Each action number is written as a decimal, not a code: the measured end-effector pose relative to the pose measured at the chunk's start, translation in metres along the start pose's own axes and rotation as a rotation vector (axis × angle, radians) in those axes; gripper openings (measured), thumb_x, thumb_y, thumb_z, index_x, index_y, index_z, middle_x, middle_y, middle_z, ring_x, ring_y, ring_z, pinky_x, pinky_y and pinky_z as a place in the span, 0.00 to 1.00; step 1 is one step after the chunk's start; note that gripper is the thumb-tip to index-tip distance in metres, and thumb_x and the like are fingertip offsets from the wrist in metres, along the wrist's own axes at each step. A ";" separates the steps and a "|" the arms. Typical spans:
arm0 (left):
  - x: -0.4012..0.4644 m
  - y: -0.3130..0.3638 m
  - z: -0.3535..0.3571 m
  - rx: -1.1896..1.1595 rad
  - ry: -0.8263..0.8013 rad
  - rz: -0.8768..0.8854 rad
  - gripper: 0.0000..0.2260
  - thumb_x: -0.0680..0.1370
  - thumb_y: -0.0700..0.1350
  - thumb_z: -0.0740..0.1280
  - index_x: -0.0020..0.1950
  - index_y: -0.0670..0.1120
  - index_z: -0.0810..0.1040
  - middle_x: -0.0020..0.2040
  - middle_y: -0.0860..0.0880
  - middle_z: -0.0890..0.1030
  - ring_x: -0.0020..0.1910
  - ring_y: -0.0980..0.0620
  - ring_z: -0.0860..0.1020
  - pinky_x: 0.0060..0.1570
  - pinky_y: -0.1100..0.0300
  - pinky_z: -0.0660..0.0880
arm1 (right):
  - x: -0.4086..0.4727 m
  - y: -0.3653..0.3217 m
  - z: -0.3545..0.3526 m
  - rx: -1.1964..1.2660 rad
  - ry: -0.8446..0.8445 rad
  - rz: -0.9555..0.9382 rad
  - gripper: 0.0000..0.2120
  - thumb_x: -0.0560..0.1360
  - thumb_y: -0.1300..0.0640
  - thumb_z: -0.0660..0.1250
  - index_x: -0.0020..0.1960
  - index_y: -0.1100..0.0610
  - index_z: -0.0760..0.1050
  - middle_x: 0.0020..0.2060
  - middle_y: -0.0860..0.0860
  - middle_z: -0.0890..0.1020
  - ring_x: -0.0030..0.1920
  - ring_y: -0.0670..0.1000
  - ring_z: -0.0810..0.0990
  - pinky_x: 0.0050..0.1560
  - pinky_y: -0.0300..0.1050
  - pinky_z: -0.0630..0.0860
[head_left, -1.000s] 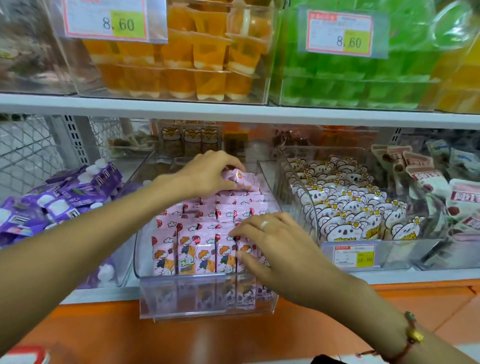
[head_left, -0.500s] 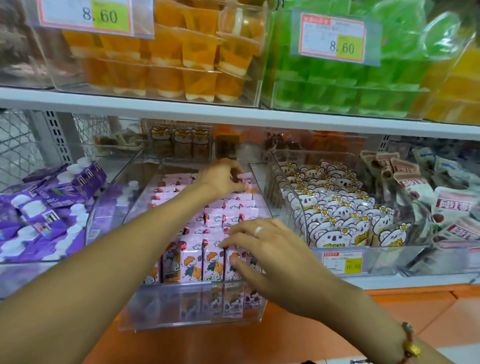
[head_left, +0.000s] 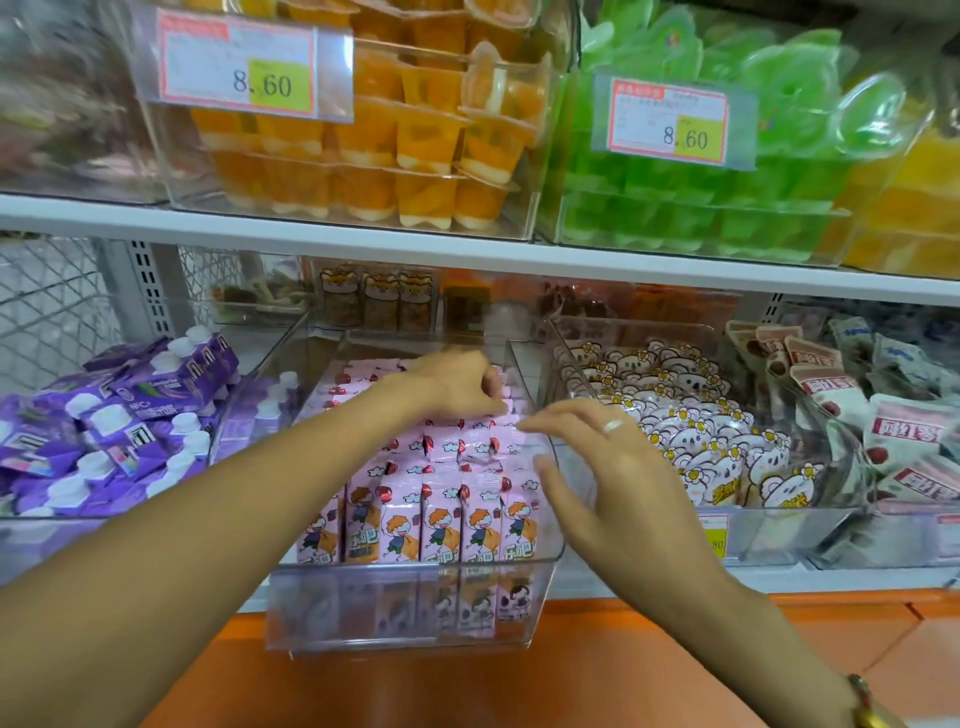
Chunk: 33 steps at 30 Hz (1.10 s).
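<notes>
- A gold-and-red bracelet (head_left: 866, 701) circles the right wrist at the bottom edge, above the orange base (head_left: 467, 686) of the shop fixture.
- A clear plastic bin (head_left: 400, 613) juts out past the lip of the lower shelf (head_left: 675, 579), its front wall overhanging the orange base.
- Pink packets (head_left: 441, 525) printed with a cartoon child stand upright in tight rows inside the bin, filling it from front wall to rear.
- The right hand (head_left: 618, 478) hangs spread over the bin's right side, fingers straight and apart, a ring (head_left: 613, 426) on one finger; the fingertips lie just beside the packet tops, and whether they touch cannot be told.
- The left hand (head_left: 457, 387) reaches farther in, fingers curled down and pinching the top of a pink packet in the rear rows, toward the right.
- Purple pouches (head_left: 104, 431) with white caps lie heaped in the bin to the left.
- Bear-faced packets (head_left: 691, 441) fill the clear bin to the right; beyond them sit white packets (head_left: 904, 431) with red labels.
- Brown snack packs (head_left: 379, 301) stand at the back of the lower shelf.
- On the upper shelf (head_left: 467, 249), orange jelly cups (head_left: 389, 156) and green jelly cups (head_left: 701, 208) are stacked in clear boxes, each box carrying a price tag (head_left: 239, 65) reading 8.60.
</notes>
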<state>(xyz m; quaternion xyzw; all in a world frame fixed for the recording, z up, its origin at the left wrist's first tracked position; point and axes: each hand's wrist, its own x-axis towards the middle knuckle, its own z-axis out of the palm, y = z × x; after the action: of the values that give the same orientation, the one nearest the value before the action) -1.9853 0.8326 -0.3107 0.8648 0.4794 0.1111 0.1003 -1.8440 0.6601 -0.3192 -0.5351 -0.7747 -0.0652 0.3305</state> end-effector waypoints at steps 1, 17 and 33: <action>0.000 0.002 0.000 0.008 -0.026 -0.014 0.08 0.77 0.52 0.68 0.51 0.51 0.82 0.50 0.52 0.82 0.50 0.51 0.79 0.51 0.54 0.76 | 0.000 0.002 -0.001 -0.006 0.005 0.055 0.14 0.78 0.54 0.63 0.63 0.50 0.74 0.55 0.46 0.76 0.56 0.47 0.74 0.48 0.40 0.70; -0.069 0.028 -0.019 -1.081 0.829 -0.159 0.05 0.81 0.41 0.61 0.56 0.44 0.74 0.50 0.50 0.79 0.44 0.61 0.78 0.42 0.68 0.77 | -0.001 0.011 0.003 0.075 -0.012 0.186 0.17 0.77 0.49 0.63 0.65 0.47 0.71 0.52 0.45 0.78 0.51 0.46 0.76 0.49 0.44 0.74; -0.159 0.028 -0.005 -1.119 0.774 0.005 0.09 0.79 0.43 0.64 0.59 0.52 0.77 0.54 0.59 0.81 0.55 0.65 0.78 0.51 0.70 0.75 | 0.029 -0.055 0.032 0.827 -0.128 0.273 0.14 0.78 0.50 0.64 0.62 0.51 0.71 0.54 0.48 0.80 0.52 0.53 0.80 0.54 0.48 0.77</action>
<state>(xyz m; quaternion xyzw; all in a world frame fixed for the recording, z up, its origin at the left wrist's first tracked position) -2.0462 0.6832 -0.3137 0.5816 0.3490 0.6442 0.3536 -1.9125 0.6745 -0.3134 -0.4580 -0.6768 0.3279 0.4740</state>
